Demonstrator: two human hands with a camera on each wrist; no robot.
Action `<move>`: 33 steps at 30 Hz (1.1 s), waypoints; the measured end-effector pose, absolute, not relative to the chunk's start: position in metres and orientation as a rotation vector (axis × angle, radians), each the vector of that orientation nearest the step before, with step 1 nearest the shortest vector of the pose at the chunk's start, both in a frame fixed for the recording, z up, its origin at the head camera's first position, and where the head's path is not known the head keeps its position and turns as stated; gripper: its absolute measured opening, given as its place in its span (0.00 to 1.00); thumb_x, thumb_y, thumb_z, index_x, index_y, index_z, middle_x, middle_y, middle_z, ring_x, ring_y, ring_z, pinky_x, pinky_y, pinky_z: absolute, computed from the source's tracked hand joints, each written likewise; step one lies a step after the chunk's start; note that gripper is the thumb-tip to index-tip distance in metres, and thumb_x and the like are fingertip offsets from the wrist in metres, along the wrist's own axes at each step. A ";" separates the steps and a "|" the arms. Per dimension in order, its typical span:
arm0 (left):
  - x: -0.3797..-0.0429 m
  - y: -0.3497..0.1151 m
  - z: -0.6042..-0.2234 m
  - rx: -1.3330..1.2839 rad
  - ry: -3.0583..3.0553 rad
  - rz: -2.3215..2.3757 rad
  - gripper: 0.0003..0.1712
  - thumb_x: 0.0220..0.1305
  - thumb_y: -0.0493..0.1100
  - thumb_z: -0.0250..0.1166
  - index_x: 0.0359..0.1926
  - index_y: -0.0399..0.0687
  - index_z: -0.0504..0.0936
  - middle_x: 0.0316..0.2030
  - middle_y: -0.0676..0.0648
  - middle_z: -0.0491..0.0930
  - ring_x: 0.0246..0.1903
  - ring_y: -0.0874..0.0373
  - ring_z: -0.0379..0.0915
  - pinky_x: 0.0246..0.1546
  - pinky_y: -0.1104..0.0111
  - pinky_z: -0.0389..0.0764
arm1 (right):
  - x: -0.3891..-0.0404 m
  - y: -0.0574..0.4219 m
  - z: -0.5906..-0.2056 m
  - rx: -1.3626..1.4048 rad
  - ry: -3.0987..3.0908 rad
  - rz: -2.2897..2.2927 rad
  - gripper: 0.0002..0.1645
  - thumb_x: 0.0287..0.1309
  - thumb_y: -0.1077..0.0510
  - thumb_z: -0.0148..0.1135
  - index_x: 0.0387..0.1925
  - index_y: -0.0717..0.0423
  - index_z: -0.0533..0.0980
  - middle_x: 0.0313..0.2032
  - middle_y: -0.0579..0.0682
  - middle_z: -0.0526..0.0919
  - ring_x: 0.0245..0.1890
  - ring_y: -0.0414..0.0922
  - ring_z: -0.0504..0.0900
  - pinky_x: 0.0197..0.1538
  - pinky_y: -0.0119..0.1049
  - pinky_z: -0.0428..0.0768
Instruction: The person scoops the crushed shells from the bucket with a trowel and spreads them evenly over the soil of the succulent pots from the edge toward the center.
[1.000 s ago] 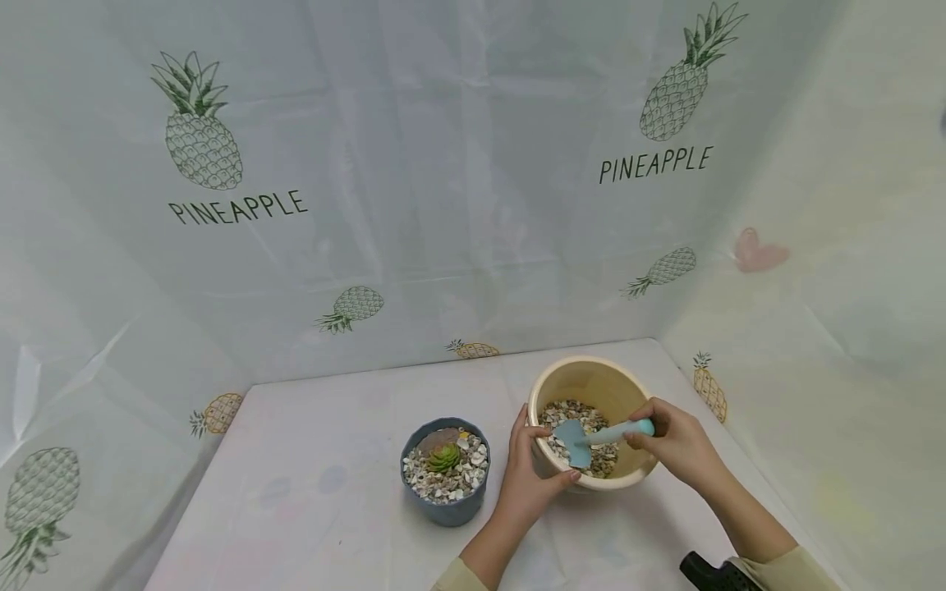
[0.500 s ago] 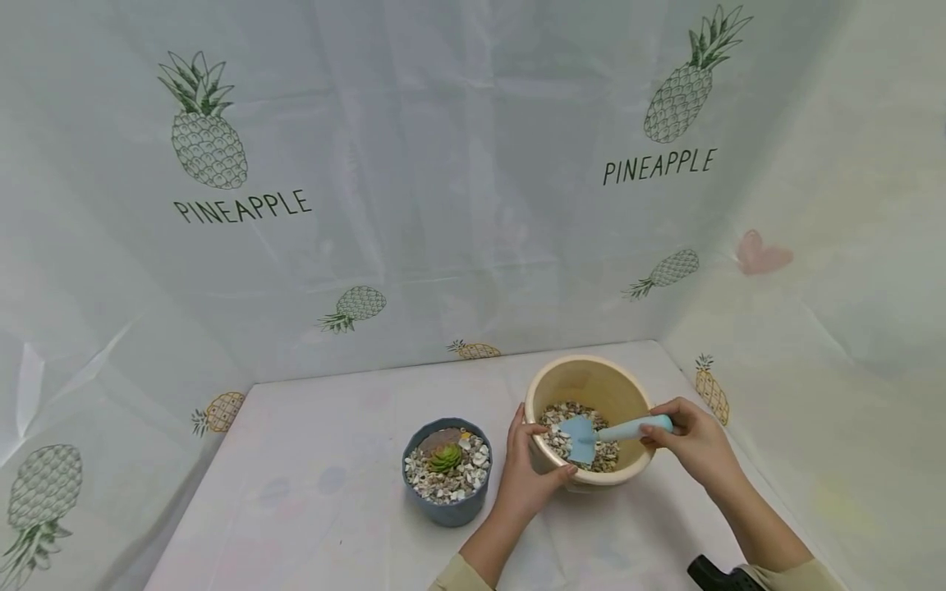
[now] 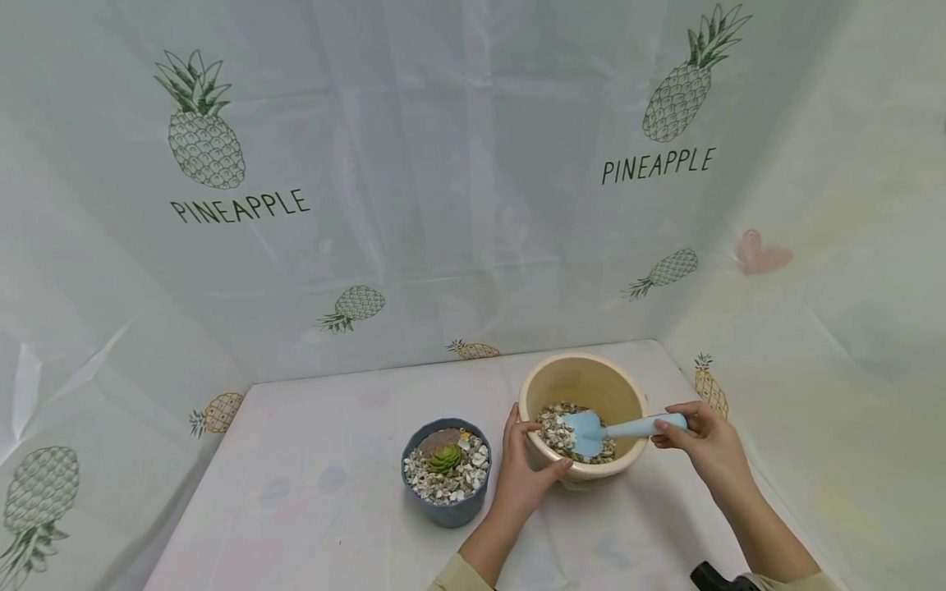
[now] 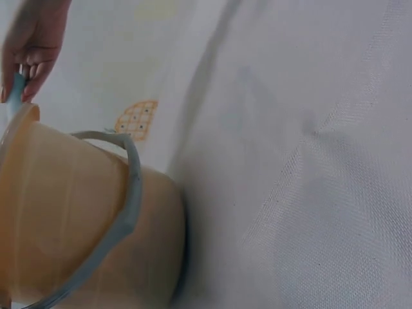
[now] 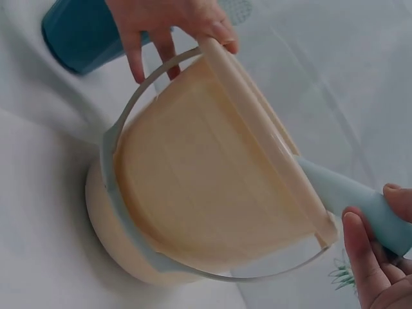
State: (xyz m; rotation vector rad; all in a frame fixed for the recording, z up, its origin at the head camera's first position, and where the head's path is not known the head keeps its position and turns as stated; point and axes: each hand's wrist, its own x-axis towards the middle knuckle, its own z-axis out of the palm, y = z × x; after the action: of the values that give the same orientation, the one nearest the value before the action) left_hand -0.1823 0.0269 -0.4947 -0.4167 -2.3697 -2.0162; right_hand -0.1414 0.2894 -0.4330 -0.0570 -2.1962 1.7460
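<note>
In the head view my left hand [image 3: 521,472] grips the rim of a cream bucket [image 3: 621,386], thumb at the front and fingers along its left side. Loose gravel [image 3: 559,431] covers the bucket's bottom. My right hand [image 3: 713,451] pinches the handle end of a light blue toy shovel [image 3: 641,427], whose blade lies over the gravel inside. The right wrist view shows the handle crossing the rim, with the bucket's grey carrying handle [image 5: 112,174] hanging down round its outside. In the left wrist view the bucket [image 4: 77,193] hides the blade.
Left of the bucket stands a blue-grey pot [image 3: 451,515] holding a green succulent [image 3: 445,457] among pale stones. A white cloth covers the table [image 3: 318,468], and pineapple-printed sheeting [image 3: 443,205] walls off the back and sides.
My right hand has drawn the shovel to the right, so its blade sits farther right over the gravel. The bucket has shifted slightly left with my left hand still on its rim.
</note>
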 end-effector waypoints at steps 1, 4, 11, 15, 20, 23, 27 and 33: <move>-0.182 0.027 -0.495 -0.417 -2.367 -2.010 0.37 0.51 0.50 0.77 0.58 0.50 0.66 0.76 0.51 0.41 0.74 0.44 0.37 0.68 0.44 0.49 | -0.141 0.290 -0.433 -0.066 -2.170 1.769 0.15 0.62 0.64 0.65 0.46 0.67 0.72 0.32 0.44 0.85 0.28 0.43 0.86 0.36 0.33 0.84; -0.182 0.027 -0.495 -0.423 -2.372 -1.971 0.37 0.53 0.50 0.76 0.59 0.51 0.67 0.76 0.48 0.41 0.73 0.42 0.37 0.67 0.42 0.50 | -0.139 0.291 -0.434 -0.087 -2.111 1.818 0.14 0.61 0.63 0.65 0.46 0.63 0.72 0.33 0.44 0.85 0.28 0.44 0.86 0.36 0.33 0.84; -0.181 0.025 -0.497 -0.419 -2.413 -1.950 0.37 0.55 0.45 0.74 0.64 0.63 0.68 0.77 0.48 0.36 0.73 0.39 0.38 0.65 0.39 0.52 | -0.137 0.289 -0.437 -0.137 -1.987 1.892 0.16 0.61 0.62 0.66 0.47 0.61 0.71 0.33 0.44 0.86 0.28 0.42 0.86 0.39 0.29 0.82; -0.179 0.024 -0.496 -0.410 -2.432 -1.958 0.39 0.55 0.45 0.73 0.66 0.64 0.67 0.77 0.49 0.36 0.73 0.39 0.38 0.65 0.39 0.52 | -0.137 0.284 -0.442 -0.135 -1.920 1.904 0.14 0.61 0.63 0.65 0.47 0.59 0.72 0.33 0.45 0.86 0.28 0.41 0.86 0.40 0.29 0.82; -0.174 0.019 -0.487 -0.423 -2.480 -1.919 0.39 0.57 0.44 0.71 0.69 0.63 0.67 0.77 0.49 0.36 0.72 0.36 0.41 0.64 0.40 0.56 | -0.138 0.278 -0.443 -0.130 -1.881 1.897 0.14 0.61 0.63 0.65 0.47 0.58 0.72 0.33 0.46 0.85 0.28 0.41 0.86 0.38 0.31 0.83; -0.168 0.011 -0.473 -0.487 -2.512 -1.845 0.39 0.59 0.45 0.70 0.70 0.63 0.66 0.76 0.47 0.36 0.71 0.36 0.43 0.62 0.40 0.59 | -0.139 0.275 -0.442 -0.125 -1.850 1.905 0.13 0.61 0.64 0.65 0.46 0.59 0.73 0.33 0.46 0.85 0.28 0.41 0.86 0.38 0.31 0.83; -0.163 -0.005 -0.451 -0.559 -2.525 -1.713 0.38 0.59 0.48 0.70 0.69 0.63 0.65 0.76 0.47 0.39 0.71 0.38 0.45 0.59 0.36 0.62 | -0.141 0.272 -0.439 -0.116 -1.806 1.926 0.13 0.61 0.66 0.64 0.46 0.59 0.73 0.33 0.46 0.85 0.27 0.41 0.86 0.38 0.31 0.83; -0.166 -0.042 -0.434 -0.540 -2.546 -1.565 0.36 0.59 0.52 0.69 0.68 0.62 0.67 0.75 0.53 0.44 0.71 0.42 0.47 0.57 0.37 0.65 | -0.142 0.259 -0.430 -0.053 -1.724 2.002 0.12 0.61 0.69 0.63 0.45 0.63 0.74 0.34 0.49 0.85 0.27 0.42 0.86 0.37 0.33 0.83</move>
State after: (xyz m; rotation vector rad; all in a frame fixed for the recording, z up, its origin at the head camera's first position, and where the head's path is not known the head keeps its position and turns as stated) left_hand -0.1656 -0.0418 -0.4338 -0.5404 -2.5457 -1.5648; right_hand -0.1418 0.2586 -0.4300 -0.0530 -1.7244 2.0024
